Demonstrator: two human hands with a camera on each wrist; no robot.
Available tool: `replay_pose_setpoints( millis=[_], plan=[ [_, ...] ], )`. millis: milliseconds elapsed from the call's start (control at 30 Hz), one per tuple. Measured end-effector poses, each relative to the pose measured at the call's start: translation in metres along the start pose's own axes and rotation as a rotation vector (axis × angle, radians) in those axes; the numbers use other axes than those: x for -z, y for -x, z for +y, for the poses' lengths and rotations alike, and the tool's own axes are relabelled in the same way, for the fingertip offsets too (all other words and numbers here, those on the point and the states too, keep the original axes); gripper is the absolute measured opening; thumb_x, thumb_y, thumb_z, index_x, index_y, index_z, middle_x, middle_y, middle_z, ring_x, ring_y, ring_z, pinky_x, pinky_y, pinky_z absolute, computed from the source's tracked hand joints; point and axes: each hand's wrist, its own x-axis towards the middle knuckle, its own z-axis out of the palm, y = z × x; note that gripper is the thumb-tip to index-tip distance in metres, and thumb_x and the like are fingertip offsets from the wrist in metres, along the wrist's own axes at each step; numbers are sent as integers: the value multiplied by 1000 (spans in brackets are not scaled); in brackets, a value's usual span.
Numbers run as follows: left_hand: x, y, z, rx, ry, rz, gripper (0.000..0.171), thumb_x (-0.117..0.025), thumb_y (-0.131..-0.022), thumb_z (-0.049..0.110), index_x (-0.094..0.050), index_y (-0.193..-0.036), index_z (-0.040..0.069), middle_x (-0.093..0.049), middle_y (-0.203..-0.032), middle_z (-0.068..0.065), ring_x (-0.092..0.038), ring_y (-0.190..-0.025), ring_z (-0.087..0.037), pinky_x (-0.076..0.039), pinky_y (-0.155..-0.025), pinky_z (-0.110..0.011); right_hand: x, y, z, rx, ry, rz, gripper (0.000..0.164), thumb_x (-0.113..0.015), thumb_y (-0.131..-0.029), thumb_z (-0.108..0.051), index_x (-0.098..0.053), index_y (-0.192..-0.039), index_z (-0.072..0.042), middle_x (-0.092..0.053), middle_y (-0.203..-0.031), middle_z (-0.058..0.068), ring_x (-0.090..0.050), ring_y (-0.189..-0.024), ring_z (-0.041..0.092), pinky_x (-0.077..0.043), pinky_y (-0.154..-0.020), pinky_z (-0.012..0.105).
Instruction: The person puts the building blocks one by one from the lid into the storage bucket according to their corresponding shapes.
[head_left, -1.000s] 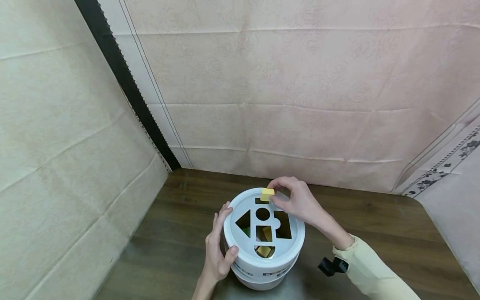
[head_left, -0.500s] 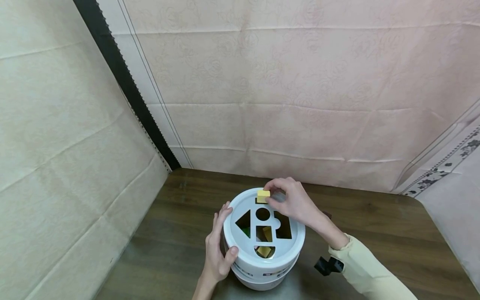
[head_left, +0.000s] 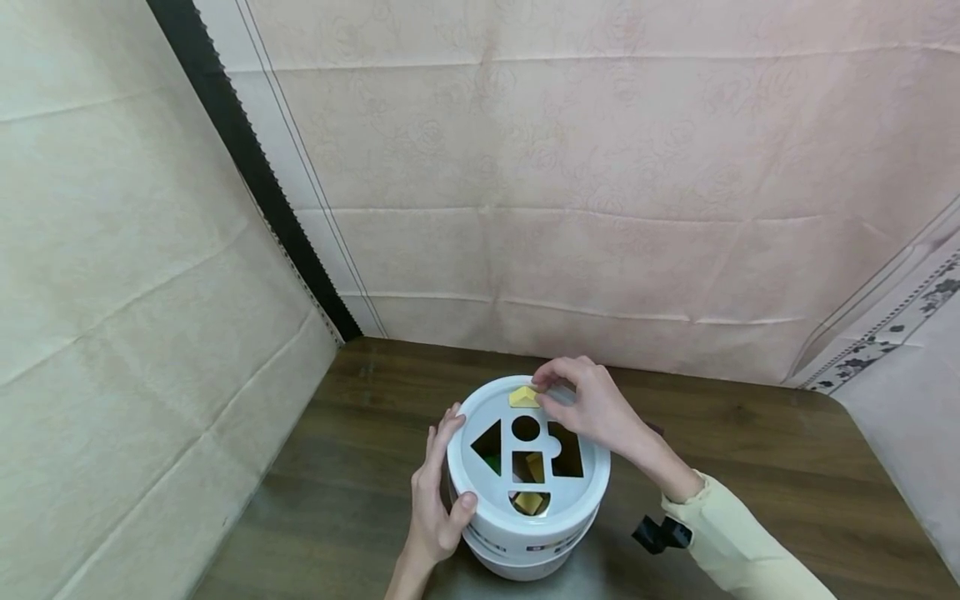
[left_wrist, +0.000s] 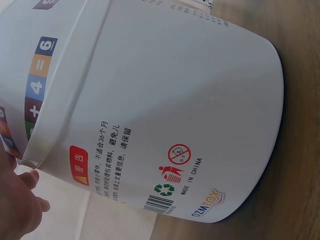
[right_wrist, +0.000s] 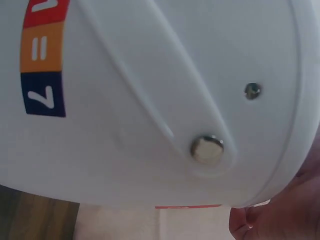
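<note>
A white shape-sorter bucket [head_left: 517, 542] stands upright on the table, its lid [head_left: 480, 492] pierced by several shaped holes. Against the bucket's left side rests my left hand [head_left: 437, 492], fingers extended along the rim and thumb at the front. At the far side of the lid, a yellow block [head_left: 522, 397] sits at the rectangular slot, which it covers. My right hand [head_left: 585, 402] pinches the block's right end between thumb and forefinger. In the right wrist view the bucket wall [right_wrist: 125, 125] fills most of the picture, and the block is hidden.
Through the lid's holes, a yellow piece [head_left: 528, 503] and a green piece [head_left: 492, 462] show inside the bucket. A brown wooden table [head_left: 352, 467] lies beneath. Cloth-covered walls [head_left: 570, 183] stand behind and at both sides. A black device [head_left: 662, 534] is on my right wrist.
My right hand has shifted slightly left with the yellow block, from above the slot to a lower position at it. The left hand and bucket stay still.
</note>
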Motion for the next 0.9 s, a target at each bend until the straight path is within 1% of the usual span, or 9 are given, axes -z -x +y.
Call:
replay_pose_setpoints(
  millis=[167,400,633,767,900],
  plan=[
    [1,-1,-1,-11,-2,10,72,-48,-95,52,-48,-144,-1,-50,-146,-19,-44,-137,-37,-17,-95,-83,-2,-4,0,48,54,-24,24,-80,-81,0,-75,-103,-8,-71,-94,-2,-58,-88,20,-39,-81,45],
    [1,-1,0,-2,0,3,72,-49,-95,51,-48,-144,-1,-50,-146,-18,-44,-137,-36,-17,-93,-84,-3,-5,-4,45,123,-28,21,-83,-79,-3,-77,-98,-8,-73,-89,-2,-57,-82,18,-39,-77,40],
    [1,0,0,-27,-7,18,72,-47,-96,51,-48,-143,-3,-51,-145,-21,-44,-137,-37,-18,-94,-83,-4,-2,-7,54,193,-6,24,-85,-76,-4,-78,-98,-8,-74,-89,-2,-56,-81,17,-37,-77,42],
    [-1,0,-1,-36,-7,17,71,-47,-96,50,-48,-142,-4,-51,-145,-21,-44,-137,-37,-18,-93,-84,3,1,-2,58,132,18,23,-82,-78,0,-77,-99,-6,-74,-88,-1,-58,-81,19,-41,-77,43],
    [-3,0,-1,-41,-6,16,71,-47,-96,50,-49,-142,-4,-51,-144,-21,-45,-136,-37,-17,-93,-84,21,7,14,36,66,123,22,-79,-80,3,-76,-100,-6,-74,-91,0,-63,-84,20,-49,-77,42]
  ],
)
